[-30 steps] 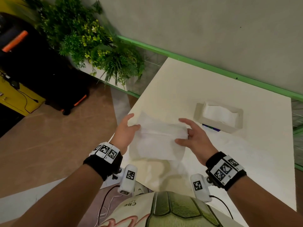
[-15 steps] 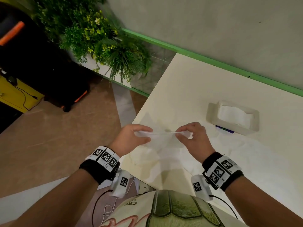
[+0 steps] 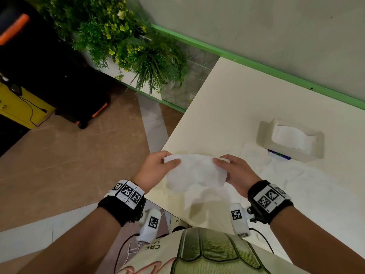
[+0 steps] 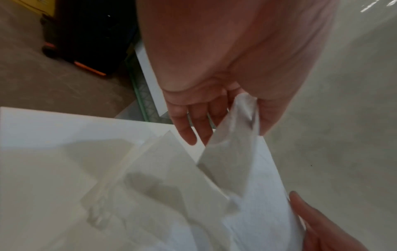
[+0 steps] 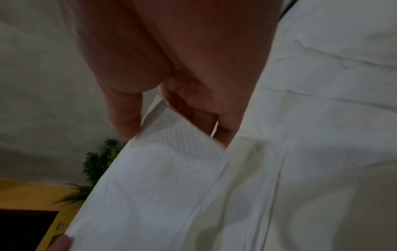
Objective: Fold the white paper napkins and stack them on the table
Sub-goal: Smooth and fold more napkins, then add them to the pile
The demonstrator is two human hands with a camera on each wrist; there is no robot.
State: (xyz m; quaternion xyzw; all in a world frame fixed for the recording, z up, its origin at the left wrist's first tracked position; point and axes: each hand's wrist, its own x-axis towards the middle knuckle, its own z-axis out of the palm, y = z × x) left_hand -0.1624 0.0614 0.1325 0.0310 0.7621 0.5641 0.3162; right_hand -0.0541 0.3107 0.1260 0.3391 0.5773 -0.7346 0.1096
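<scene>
Tabletop (image 3: 227, 107) first: I see a pale cream surface filling the right of my head view, its far edge running along a green strip (image 3: 256, 65) at the foot of a grey wall. To its left I see brown floor, a planter of leafy green plants (image 3: 126, 44), a black case with orange trim (image 3: 59, 80) and a yellow unit (image 3: 17, 103) with a cable trailing over it.

On the table, toward the far right, I see a white napkin holder (image 3: 262, 135) with a white sheet showing in its open top. A flattened white sheet (image 3: 286, 175) lies on the table just in front of the holder, reaching toward my right arm.

Between my hands I hold one white paper napkin (image 3: 195, 171) up off the table, above its near left corner, and it casts a shadow on the surface beneath. It hangs down from its top edge, slightly rumpled, and my right wrist view shows its embossed texture.

My left hand (image 3: 156, 171) is closed on the napkin's upper left corner, thumb on the near face and fingers behind; my left wrist view shows the paper pinched between them. My right hand (image 3: 237, 173) is clamped the same way on the upper right corner, the corner caught between thumb and fingers (image 5: 223, 125) in my right wrist view.
</scene>
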